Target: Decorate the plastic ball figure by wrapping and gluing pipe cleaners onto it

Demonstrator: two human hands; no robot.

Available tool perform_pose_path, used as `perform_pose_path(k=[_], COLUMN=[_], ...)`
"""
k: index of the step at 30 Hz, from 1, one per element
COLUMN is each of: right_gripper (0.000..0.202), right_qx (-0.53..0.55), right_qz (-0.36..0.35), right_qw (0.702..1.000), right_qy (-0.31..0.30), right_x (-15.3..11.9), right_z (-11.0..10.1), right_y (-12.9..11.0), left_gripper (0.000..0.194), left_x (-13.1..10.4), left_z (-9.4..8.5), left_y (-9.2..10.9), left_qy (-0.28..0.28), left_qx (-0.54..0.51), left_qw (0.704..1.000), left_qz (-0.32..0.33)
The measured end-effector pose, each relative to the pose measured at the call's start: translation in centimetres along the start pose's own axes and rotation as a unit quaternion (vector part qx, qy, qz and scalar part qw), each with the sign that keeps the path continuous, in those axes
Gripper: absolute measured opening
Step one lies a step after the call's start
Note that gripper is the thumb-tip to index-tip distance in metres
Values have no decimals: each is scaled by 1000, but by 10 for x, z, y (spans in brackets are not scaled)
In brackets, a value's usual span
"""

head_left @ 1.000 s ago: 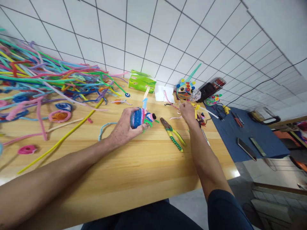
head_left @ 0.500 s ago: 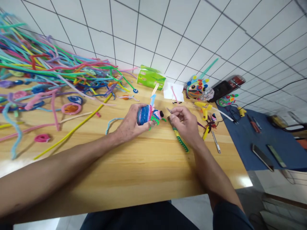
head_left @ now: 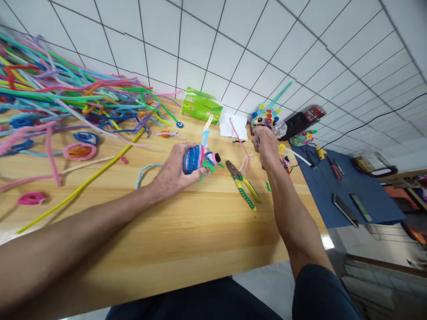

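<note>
My left hand (head_left: 175,171) is wrapped round a small craft animal figure (head_left: 192,160), made of blue and pink fuzzy pipe cleaner with a black nose. A light blue strip and wooden stick stand up from it. My right hand (head_left: 266,142) is over the back right of the table with its fingers curled closed; what they grip is hidden. Just past it shows a bit of a yellow glue gun (head_left: 282,147), mostly covered by the hand and wrist. Between my hands lie green-and-yellow pliers (head_left: 245,193), their handles apart, with a pink pipe cleaner (head_left: 238,133) near their jaws.
Tangled coloured pipe cleaners (head_left: 83,98) cover the back left. Against the tiled wall stand a green tissue pack (head_left: 202,106) and a decorated figure (head_left: 263,116). White paper (head_left: 230,126) lies beside the pack. A blue mat (head_left: 313,186) on the right holds a phone (head_left: 345,210).
My right hand has moved from above the pliers to the back right, over the glue gun. The pliers now show fully. My left hand still holds the figure; the view has shifted right.
</note>
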State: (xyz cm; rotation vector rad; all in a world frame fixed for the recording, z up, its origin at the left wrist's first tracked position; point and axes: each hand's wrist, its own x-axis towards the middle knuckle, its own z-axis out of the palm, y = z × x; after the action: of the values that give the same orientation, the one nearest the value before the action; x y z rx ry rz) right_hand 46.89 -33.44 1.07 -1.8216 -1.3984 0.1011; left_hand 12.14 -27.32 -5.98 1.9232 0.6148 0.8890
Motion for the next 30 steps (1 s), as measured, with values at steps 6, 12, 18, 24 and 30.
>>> perform_pose_path(k=[6,12,18,24,30], right_gripper=[19,16,21,23,35], right_qx=[58,116,30,116,199], right_qz=[113,-22,-1,62,119], right_qw=[990,991,994,989,973], right_qy=[-54,69,104,73,-2], right_x=[56,121,143,106,42], right_z=[-53,-143,-143,-108,-57], right_y=[-56,-114,-130,-117,-71], left_gripper=[76,72,71,69,72], left_x=[0,1,1,1,0], left_z=[4,5,6,9,6], left_y=[-4,-2,-1,-6,-5], left_qy=[16,26,26,40,29], left_qx=[14,21,24,21,4], left_qw=[1000,999,999,998,999], left_qz=[18,31,27,36,24])
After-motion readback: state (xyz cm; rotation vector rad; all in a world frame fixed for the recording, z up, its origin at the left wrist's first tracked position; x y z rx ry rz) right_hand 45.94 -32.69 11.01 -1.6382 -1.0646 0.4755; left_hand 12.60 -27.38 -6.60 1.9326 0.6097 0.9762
